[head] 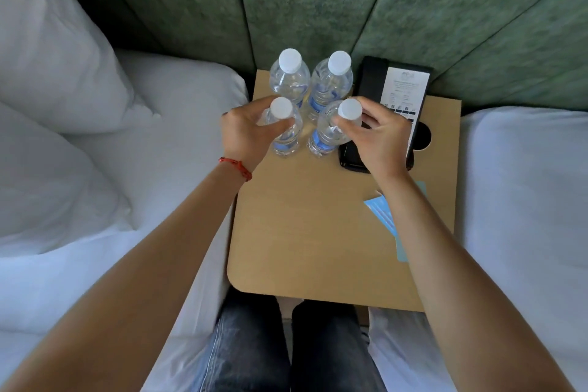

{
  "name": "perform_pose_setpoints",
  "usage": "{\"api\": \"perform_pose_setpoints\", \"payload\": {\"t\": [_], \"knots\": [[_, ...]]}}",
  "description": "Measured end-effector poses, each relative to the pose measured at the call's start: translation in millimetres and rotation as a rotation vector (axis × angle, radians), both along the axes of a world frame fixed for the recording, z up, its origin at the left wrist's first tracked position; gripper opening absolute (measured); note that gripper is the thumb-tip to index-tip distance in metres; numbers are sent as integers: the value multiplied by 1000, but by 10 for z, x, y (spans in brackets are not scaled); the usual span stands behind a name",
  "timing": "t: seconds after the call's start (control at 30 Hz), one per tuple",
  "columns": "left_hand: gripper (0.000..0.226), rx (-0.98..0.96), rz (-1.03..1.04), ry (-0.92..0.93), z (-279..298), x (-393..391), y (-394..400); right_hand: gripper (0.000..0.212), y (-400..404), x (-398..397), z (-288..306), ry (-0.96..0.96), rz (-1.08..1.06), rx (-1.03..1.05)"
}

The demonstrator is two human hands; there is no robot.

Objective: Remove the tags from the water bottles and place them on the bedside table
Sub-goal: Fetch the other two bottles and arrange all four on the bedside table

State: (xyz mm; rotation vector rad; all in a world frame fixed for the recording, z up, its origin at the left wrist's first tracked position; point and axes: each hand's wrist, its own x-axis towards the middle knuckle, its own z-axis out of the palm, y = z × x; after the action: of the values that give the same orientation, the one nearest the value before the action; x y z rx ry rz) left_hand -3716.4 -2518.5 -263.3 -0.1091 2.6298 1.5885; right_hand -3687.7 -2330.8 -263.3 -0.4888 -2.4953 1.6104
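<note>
The left hand (pixel 245 134) grips the near-left water bottle (pixel 284 130) at its neck; the right hand (pixel 378 137) pinches the near-right bottle (pixel 331 134) likewise. Four bottles stand upright — caps up — at the bedside table's (pixel 302 232) far edge, beside the black phone (pixel 394 95).

I stand between two white beds (pixel 79 264); a pillow (pixel 54 51) lies left, and green padded wall panels (pixel 318 0) rise ahead.
</note>
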Motion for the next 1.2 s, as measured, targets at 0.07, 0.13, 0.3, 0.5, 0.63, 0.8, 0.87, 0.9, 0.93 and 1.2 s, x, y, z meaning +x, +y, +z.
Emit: {"api": "perform_pose_setpoints", "payload": {"t": [0.07,0.13,0.3,0.5,0.63,0.8,0.87,0.9,0.93,1.2], "knots": [[36,23,-1,-1,6,-18,13,34,-25,-11,-15,-6,10,13],[36,39,-5,3,18,-24,12,35,-56,-11,-28,-11,22,29],[38,30,-31,6,6,12,-9,37,-84,13,-21,-3,31,41],[40,21,-122,-17,7,43,-7,38,-39,47,-2,-48,91,0],[45,9,-179,-19,22,-1,-29,46,-29,37,7,-64,114,16],[37,-46,-195,85,50,3,-36,36,-64,60,30,-19,59,98],[36,-72,-129,100,51,20,2,35,-72,74,24,-13,26,135],[36,-89,-80,105,45,22,20,35,-74,81,18,-13,11,149],[37,-104,-31,108,39,23,35,35,-73,89,14,-13,-2,161],[50,-52,-126,19,77,-85,-90,39,-68,104,22,-29,14,174]]}}
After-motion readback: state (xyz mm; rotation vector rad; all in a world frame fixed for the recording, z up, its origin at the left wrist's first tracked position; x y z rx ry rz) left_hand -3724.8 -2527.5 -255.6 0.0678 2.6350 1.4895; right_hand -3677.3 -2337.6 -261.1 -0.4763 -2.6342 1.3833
